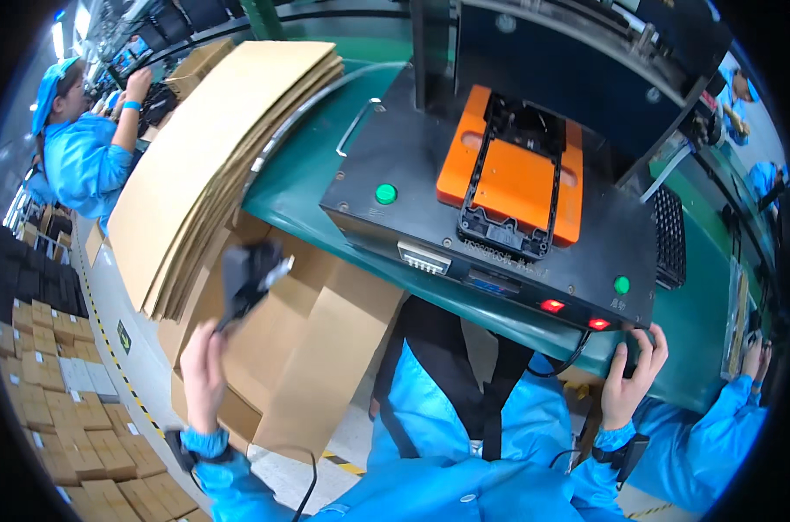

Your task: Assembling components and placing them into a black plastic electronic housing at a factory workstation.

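My left hand [203, 370] is closed on the lower end of a small black part [247, 277], blurred by motion, with a pale piece at its side. I hold it above an open cardboard box [325, 357]. With fingers apart, my right hand [631, 376] rests its fingertips at the front right corner of a black machine [395, 148] and holds nothing. On the machine an orange fixture [521, 178] carries a black rectangular plastic frame [499, 237]. Green buttons [386, 193] sit left and right of it, and red lit switches [552, 305] line the front edge.
Flat cardboard sheets [221, 148] are stacked left of the machine on the green table [299, 196]. A black ribbed tray [669, 235] stands right of it. Co-workers in blue [86, 152] are at the left and right. Brown cartons [51, 365] fill the lower left floor.
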Tool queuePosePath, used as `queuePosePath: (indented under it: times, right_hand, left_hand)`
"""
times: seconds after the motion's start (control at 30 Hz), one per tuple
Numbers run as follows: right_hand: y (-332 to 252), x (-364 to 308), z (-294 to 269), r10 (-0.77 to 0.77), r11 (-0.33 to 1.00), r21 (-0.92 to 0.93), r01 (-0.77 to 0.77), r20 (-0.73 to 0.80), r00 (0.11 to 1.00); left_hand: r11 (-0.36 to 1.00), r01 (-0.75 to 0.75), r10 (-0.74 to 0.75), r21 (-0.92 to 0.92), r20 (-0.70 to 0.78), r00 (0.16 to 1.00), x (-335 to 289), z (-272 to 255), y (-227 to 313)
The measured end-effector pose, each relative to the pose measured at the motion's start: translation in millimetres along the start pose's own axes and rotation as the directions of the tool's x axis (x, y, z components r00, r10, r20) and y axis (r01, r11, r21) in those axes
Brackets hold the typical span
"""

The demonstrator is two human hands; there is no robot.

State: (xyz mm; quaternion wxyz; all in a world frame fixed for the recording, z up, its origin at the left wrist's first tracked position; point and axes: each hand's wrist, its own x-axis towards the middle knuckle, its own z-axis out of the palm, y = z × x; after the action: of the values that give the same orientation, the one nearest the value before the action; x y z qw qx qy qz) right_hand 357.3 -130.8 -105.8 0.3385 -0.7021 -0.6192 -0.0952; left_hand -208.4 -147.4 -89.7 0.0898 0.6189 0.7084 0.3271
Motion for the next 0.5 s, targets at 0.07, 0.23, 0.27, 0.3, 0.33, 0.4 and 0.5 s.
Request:
queuePosePath:
  times: [0.07,0.23,0.27,0.3,0.33,0.4,0.5]
  right_hand:
    - [0,2,2,0.015,1.000,-0.011,-0.014,0.016,1.000]
    - [7,-3,2,0.011,0.998,-0.066,-0.009,0.022,1.000]
    - [7,-3,1,0.014,0.997,-0.073,-0.011,0.035,0.999]
    - [6,-2,2,0.015,0.999,-0.052,-0.013,0.029,0.999]
    - [7,-3,2,0.011,0.998,-0.060,-0.008,0.040,0.999]
    - [9,-6,1,0.048,0.997,-0.067,-0.045,0.040,0.998]
    - [11,-8,2,0.044,0.997,-0.071,-0.040,0.055,0.998]
  left_hand:
    - [0.957,0.217,-0.217,-0.191,0.026,0.976,-35,-8,-35]
    - [0.904,0.366,-0.315,-0.222,0.237,0.919,-10,42,-152]
    - [0.931,0.334,-0.286,-0.149,0.273,0.918,10,58,-169]
    - [0.988,0.154,-0.153,0.018,0.260,0.953,32,71,-184]
    - [0.982,-0.037,-0.015,0.183,0.272,0.962,48,84,-196]
    - [0.979,-0.155,0.113,0.129,0.287,0.951,76,124,-198]
    - [0.935,-0.352,0.325,0.047,0.283,0.902,87,176,-228]
